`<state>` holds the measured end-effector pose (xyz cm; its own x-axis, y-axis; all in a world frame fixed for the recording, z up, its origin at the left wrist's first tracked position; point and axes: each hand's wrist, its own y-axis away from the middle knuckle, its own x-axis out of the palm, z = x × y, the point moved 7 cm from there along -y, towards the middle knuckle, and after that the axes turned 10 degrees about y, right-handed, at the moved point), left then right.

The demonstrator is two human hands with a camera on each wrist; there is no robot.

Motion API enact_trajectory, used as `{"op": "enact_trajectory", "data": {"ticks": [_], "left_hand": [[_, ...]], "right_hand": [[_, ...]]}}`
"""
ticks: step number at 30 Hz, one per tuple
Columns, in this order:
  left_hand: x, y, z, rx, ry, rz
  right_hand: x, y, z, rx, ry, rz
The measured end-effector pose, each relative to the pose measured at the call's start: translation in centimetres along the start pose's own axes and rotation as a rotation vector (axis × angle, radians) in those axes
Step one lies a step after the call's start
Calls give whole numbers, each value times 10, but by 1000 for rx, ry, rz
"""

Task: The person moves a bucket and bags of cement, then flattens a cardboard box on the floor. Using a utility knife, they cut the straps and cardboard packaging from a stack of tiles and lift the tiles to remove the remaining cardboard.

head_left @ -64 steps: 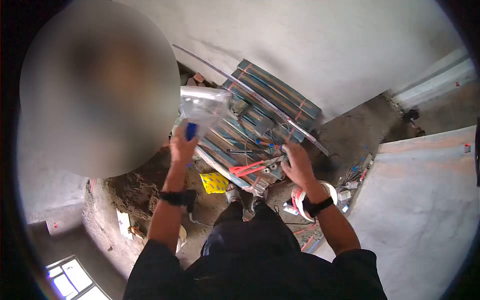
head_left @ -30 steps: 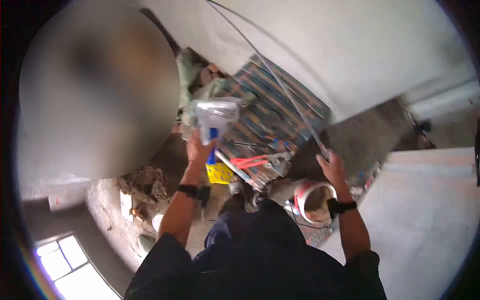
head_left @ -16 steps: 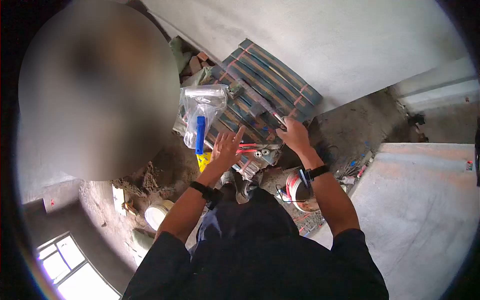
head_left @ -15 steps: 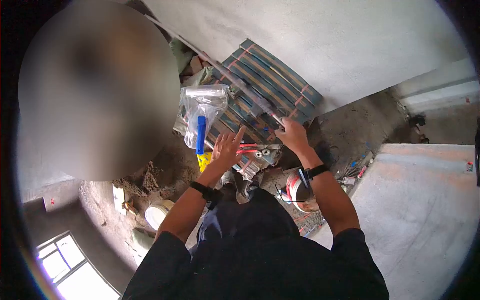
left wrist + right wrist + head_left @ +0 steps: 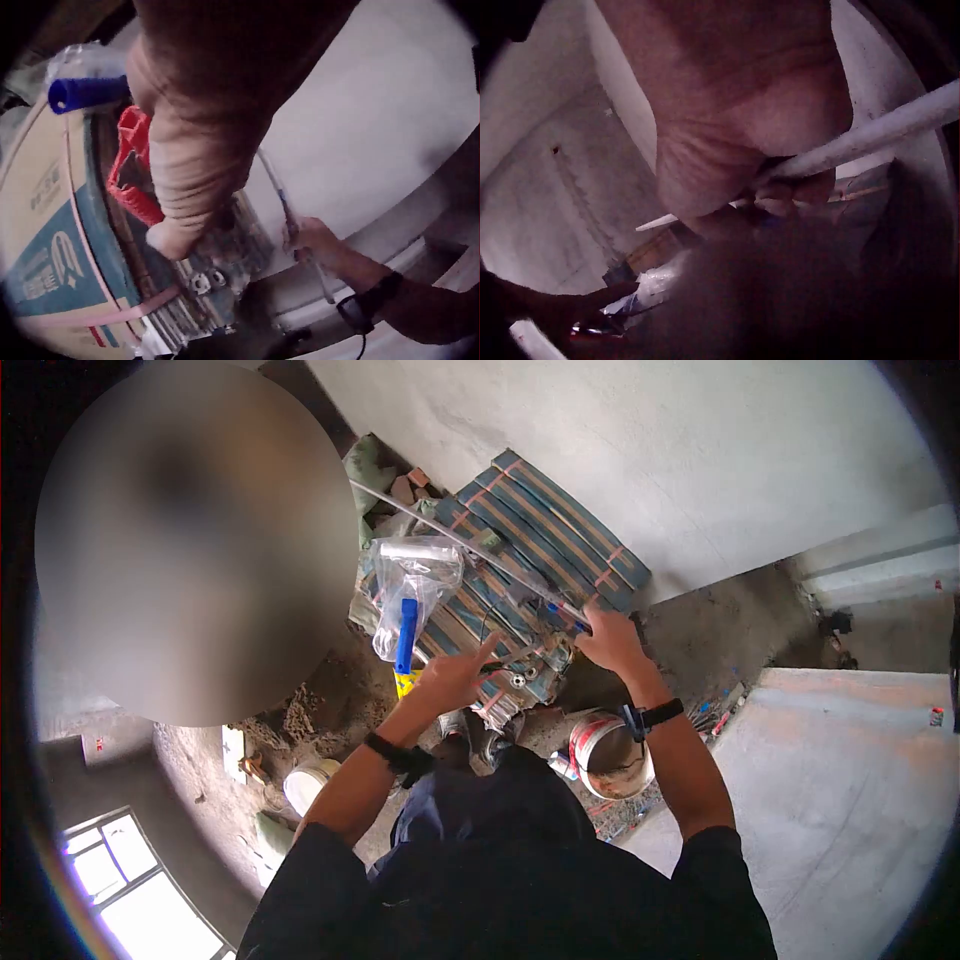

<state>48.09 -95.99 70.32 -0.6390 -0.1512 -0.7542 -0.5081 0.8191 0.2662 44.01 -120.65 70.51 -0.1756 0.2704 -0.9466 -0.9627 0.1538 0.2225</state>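
Note:
My right hand grips a long pale pole near its lower end; the pole slants up to the left over the stacked boxes. In the right wrist view the fingers curl round the pole. My left hand is low over the near end of the stack, index finger straight. In the left wrist view it overlaps a red-handled tool; its other fingers are partly hidden. Left of it lies a paint roller with a blue handle, in a clear plastic bag.
Strapped green-and-brown boxes are stacked by the wall. A dirty red-and-white bucket stands at the right, a white bucket at the left. Bricks and sacks lie behind the stack. A pale slab fills the right side.
My left hand has let go of the paint roller, which now lies on the boxes, and has moved right. My right hand has picked up the pole and swung it round to the left.

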Motion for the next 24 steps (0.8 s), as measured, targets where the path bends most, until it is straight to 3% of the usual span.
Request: {"op": "enact_trajectory", "data": {"ticks": [2,7,9,12,15,17,19,21,24], "left_hand": [[-10,13,-6,-129,-23,205],[-24,57,4,-145,-103,288],[-23,80,23,-190,-137,325],[-21,110,48,-141,-77,334],[-28,120,64,-289,14,312],[-40,117,68,-393,246,99],[-45,105,57,-417,382,19],[-39,96,63,-443,527,-66],[-28,77,88,-433,639,-198]], "right_hand": [[-2,-2,-4,4,14,-57],[7,-23,8,-15,6,-66],[11,-36,18,-62,-86,-164],[25,-65,29,-123,-19,-65],[33,-85,40,-176,-15,64],[38,-92,34,-153,10,115],[25,-92,26,-256,-60,-124],[-7,-77,18,-193,-114,-43],[-55,-43,-4,-130,-160,-195]]}}
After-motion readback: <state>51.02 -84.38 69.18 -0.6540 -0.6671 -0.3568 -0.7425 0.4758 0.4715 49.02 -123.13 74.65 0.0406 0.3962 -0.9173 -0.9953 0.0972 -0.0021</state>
